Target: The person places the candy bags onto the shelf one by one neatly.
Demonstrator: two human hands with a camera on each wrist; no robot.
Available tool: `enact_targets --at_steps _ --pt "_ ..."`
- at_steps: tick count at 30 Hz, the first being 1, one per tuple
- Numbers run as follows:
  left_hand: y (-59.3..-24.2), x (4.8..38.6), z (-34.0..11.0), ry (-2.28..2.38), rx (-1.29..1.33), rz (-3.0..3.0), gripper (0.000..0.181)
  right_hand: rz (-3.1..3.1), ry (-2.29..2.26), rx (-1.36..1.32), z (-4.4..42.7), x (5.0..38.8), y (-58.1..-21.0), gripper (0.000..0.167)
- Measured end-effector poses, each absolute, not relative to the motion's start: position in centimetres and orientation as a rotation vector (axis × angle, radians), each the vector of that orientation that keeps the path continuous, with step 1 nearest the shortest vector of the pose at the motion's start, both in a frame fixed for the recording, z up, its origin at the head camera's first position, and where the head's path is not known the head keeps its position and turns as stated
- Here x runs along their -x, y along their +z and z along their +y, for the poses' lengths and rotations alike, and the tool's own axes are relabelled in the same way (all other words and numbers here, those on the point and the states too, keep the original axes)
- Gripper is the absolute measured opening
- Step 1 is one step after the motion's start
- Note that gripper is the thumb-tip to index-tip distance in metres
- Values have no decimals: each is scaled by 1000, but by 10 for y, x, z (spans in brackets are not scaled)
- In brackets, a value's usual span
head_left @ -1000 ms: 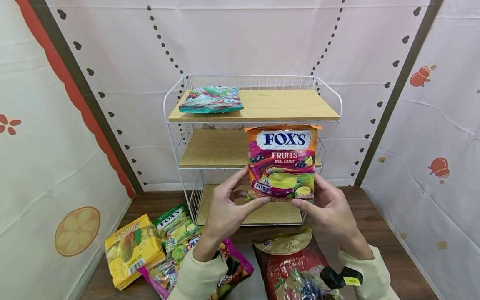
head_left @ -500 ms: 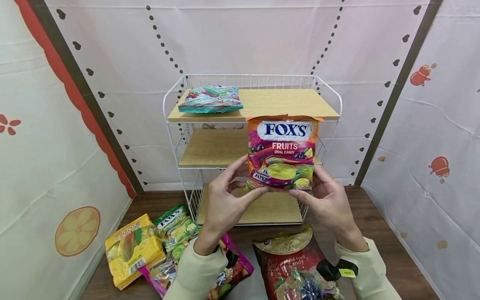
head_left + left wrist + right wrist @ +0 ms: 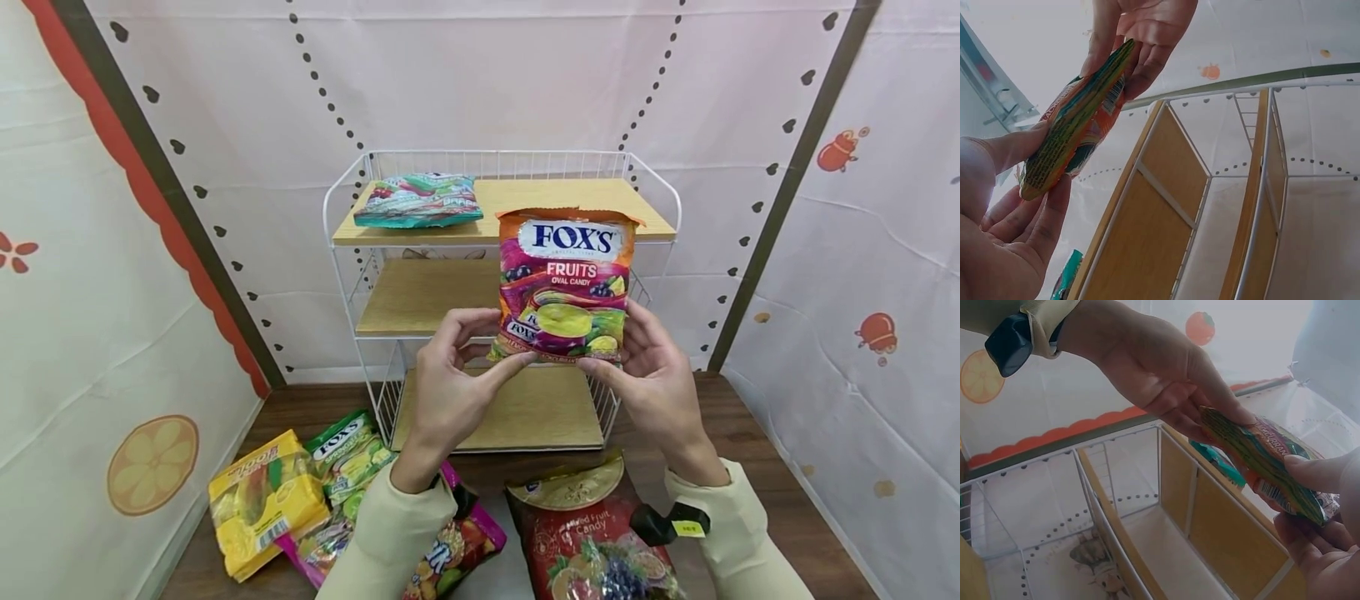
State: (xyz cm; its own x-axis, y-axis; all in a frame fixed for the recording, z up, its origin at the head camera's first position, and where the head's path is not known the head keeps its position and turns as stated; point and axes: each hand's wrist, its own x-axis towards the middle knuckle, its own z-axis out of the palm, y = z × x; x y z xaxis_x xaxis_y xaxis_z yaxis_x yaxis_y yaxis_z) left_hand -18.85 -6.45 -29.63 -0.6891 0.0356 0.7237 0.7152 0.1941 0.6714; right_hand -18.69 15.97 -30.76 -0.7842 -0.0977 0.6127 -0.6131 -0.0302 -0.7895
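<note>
Both hands hold up a bag of Fox's fruit candy, upright with its printed front towards the head camera. The left hand pinches the lower left corner, thumb in front and fingers behind. At the lower right corner the right hand grips the same way. In the head view the bag overlaps the front of the top shelf and the middle shelf. From below, the left wrist view shows the bag's bottom edge between the two hands; the right wrist view shows the bag likewise.
A white wire rack with wooden shelves stands behind. On its top shelf lies a teal candy bag. A yellow bag, a green Fox's bag and a pink-edged bag lie front left. A red mixed fruit candy bag lies front right.
The hands have raised the Fox's fruit candy bag, its top now in front of the top shelf's right part. The other bags have stayed in place.
</note>
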Motion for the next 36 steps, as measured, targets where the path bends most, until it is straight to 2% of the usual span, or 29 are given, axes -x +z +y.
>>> enact_targets --at_steps 6,23,36 --pt "-295 193 -61 -1564 715 -1845 39 -1890 1849 -710 158 191 -301 76" --pt "-279 201 -59 -1525 732 -1797 42 -1848 1804 -734 154 205 -284 74" --pt "-269 209 -57 -1550 852 -1755 48 -1833 1796 -690 155 215 -269 69"
